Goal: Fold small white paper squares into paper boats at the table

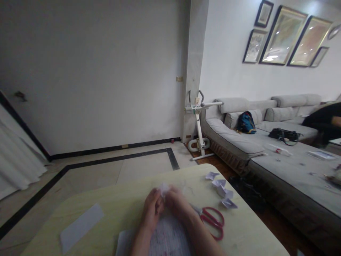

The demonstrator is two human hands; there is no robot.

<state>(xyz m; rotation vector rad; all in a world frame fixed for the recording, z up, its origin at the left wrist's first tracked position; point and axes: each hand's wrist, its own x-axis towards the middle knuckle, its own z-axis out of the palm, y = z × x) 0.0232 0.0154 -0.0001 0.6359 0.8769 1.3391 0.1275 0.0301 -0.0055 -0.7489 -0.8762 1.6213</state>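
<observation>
My left hand (153, 205) and my right hand (176, 202) meet over the middle of the table, both closed on a small piece of white paper (163, 187). Motion smears the right hand, and the paper's exact shape is blurred. Beneath my forearms lies a sheet or pad covered in handwriting (167, 238). Red-handled scissors (214, 220) rest beside my right forearm, which covers part of them. Several folded white paper shapes (218, 182) stand along the table's right edge. On the left side lies a flat white paper strip (81, 227).
The pale yellow table (119, 202) has a rounded far right corner. Beyond it on the right are a grey sofa (234, 138) with a blue backpack (246, 122) and a black bag (284, 135). A white exercise machine (198, 131) stands near the wall. A person's dark sleeve (323, 119) shows at far right.
</observation>
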